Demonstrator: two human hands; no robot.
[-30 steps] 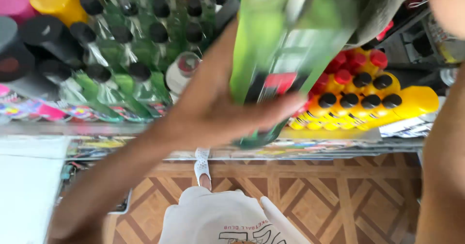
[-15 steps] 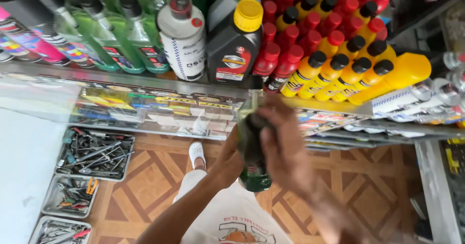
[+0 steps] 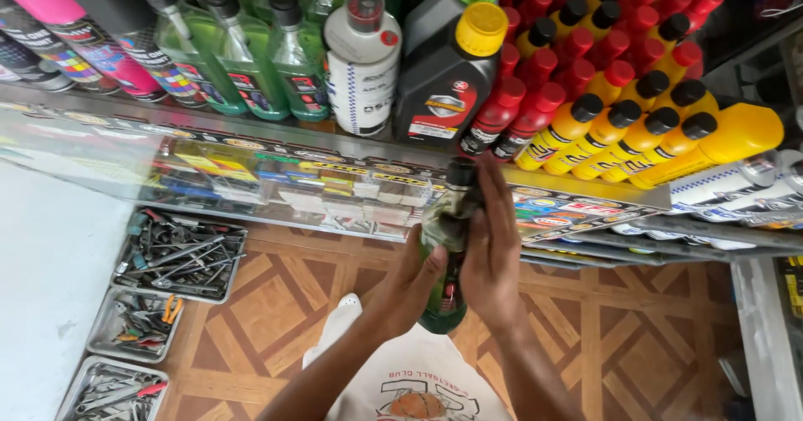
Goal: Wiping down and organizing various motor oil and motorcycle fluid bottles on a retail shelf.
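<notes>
Head view: along the top of the frame a shelf (image 3: 351, 141) carries rows of containers. At upper left stand a pink spray can (image 3: 79, 28) and dark cans with coloured bands; right of these are green bottles with black caps (image 3: 251, 53). At upper centre sit a white cylindrical bottle with a red-ringed cap (image 3: 362, 61) and a dark grey jug with a yellow cap (image 3: 447, 74). Right of centre run rows of red bottles with red caps (image 3: 577, 45), then yellow bottles with black caps (image 3: 661, 128) toward the right edge. A band of multicoloured stickers fronts the shelf edge. At lower left, metal trays of tools (image 3: 180, 254) rest on a patterned wood floor (image 3: 636, 337). Against the frame half a second earlier, the hands and bottle sit at much the same place, slightly right of centre, and the shelf stock is unchanged. The green bottle with a black cap (image 3: 447, 254) stands upright at centre frame, below the shelf edge. The left hand (image 3: 414, 283) wraps its lower left side; the right hand (image 3: 493, 258) lies flat along its right side, fingers extended upward toward the cap. Both hands hold the bottle.
</notes>
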